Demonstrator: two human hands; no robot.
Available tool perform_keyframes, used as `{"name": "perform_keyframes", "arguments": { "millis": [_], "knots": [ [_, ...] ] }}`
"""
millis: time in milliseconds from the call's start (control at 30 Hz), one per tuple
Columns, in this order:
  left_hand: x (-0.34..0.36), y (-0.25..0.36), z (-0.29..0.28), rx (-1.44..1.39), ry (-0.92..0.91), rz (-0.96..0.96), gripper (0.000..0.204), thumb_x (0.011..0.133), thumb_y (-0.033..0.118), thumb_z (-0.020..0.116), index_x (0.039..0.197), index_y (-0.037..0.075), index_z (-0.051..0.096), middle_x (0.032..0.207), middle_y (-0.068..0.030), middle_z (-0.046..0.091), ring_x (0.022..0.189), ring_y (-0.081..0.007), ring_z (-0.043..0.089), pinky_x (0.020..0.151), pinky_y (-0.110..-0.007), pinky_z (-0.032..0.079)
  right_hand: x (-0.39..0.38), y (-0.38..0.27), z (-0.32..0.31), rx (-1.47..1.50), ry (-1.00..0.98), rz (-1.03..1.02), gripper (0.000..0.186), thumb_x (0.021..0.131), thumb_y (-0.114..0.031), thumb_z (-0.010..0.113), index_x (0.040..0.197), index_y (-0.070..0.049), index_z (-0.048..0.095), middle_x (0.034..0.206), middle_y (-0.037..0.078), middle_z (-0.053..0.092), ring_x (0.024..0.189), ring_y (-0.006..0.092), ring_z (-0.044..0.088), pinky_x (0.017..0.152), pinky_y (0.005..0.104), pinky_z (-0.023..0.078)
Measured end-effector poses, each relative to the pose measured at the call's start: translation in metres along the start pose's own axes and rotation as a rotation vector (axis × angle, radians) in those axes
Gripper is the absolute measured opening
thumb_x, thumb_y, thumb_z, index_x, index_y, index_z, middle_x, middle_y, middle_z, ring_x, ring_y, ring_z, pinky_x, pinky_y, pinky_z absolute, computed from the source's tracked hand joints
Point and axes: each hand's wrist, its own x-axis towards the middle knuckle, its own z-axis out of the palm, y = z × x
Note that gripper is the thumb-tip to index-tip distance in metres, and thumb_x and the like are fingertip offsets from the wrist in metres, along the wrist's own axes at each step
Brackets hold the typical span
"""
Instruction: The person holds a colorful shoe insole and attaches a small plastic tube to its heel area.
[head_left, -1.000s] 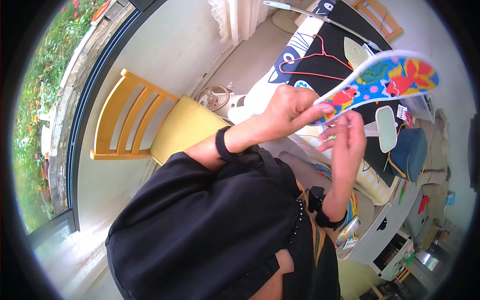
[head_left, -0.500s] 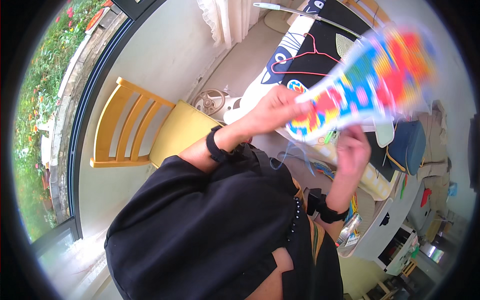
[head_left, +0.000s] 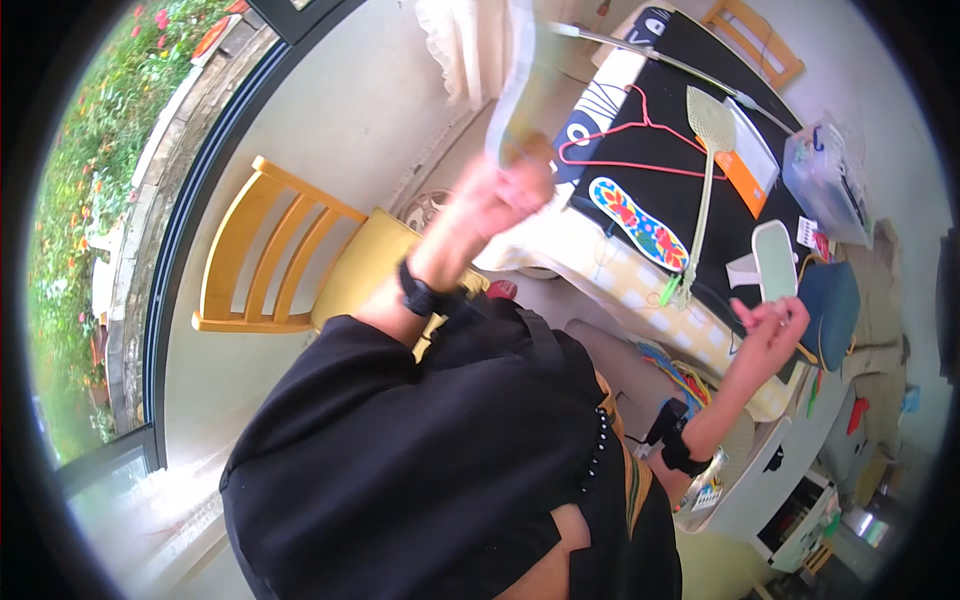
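Observation:
Raised at the upper middle, my left hand is closed round an insole, now turned nearly edge-on and smeared by motion. My right hand is off to the right above the table edge, fingers curled; whatever they pinch, if anything, is too small to make out. Just beyond it lies a pale green oblong piece with a white rim. A second insole, blue with red and yellow flower patterns, lies flat on the black table top between my two hands. A pale fly swatter is beside it.
On the table are a pink clothes hanger, a metal rod, an orange-and-white sheet and a clear plastic box. A dark blue bag hangs by the right corner. A yellow wooden chair stands left.
My left hand has swung up and left with the insole, tilting it from face-on to edge-on. The right hand has moved right, away from it. The patterned insole on the table is uncovered.

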Motion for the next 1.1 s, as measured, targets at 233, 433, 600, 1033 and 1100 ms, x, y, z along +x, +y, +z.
{"name": "perform_keyframes", "arguments": {
  "millis": [233,433,600,1033,1100],
  "knots": [
    [0.006,-0.069,0.027,-0.32,-0.206,-0.486,0.031,0.095,0.025,0.038,0.067,0.012,0.044,0.055,0.0042,0.036,0.039,-0.0052,0.032,0.04,-0.02,0.027,-0.038,-0.095,0.092,-0.152,-0.439,-0.345,0.015,0.082,0.004,0.051,0.095,0.0,0.057,0.076,0.015,0.06,0.062,0.0228,0.061,0.058,0.031,0.048],
    [0.001,-0.079,0.028,-0.351,-0.196,-0.595,0.03,0.094,0.031,0.04,0.074,0.012,0.049,0.056,0.0045,0.038,0.04,-0.0057,0.032,0.04,-0.02,0.025,-0.044,-0.09,0.102,-0.165,-0.492,-0.5,0.023,0.073,0.009,0.056,0.095,0.001,0.059,0.073,0.016,0.059,0.061,0.0293,0.06,0.053,0.0358,0.047],
    [-0.002,-0.081,0.03,-0.336,-0.18,-0.566,0.028,0.093,0.032,0.043,0.075,0.013,0.051,0.056,0.0065,0.037,0.044,-0.0047,0.034,0.04,-0.019,0.024,-0.046,-0.088,0.103,-0.202,-0.494,-0.524,0.026,0.071,0.008,0.057,0.096,0.0,0.059,0.069,0.014,0.057,0.058,0.0292,0.058,0.051,0.0369,0.046],
    [0.0,-0.082,0.042,-0.207,-0.045,-0.447,0.031,0.093,0.032,0.046,0.07,0.011,0.051,0.053,0.006,0.034,0.043,-0.0054,0.033,0.04,-0.02,0.024,-0.05,-0.087,0.101,-0.152,-0.513,-0.412,0.019,0.075,0.008,0.055,0.093,0.002,0.058,0.071,0.014,0.061,0.059,0.0256,0.061,0.052,0.0332,0.047],
    [0.002,-0.075,0.051,0.006,0.076,-0.204,0.035,0.091,0.037,0.049,0.07,0.009,0.054,0.054,0.0032,0.041,0.042,-0.0055,0.035,0.039,-0.021,0.025,-0.051,-0.096,0.096,0.084,-0.586,-0.171,0.013,0.08,0.006,0.052,0.091,0.002,0.057,0.072,0.013,0.063,0.061,0.0188,0.063,0.051,0.03,0.047]
  ]
}}
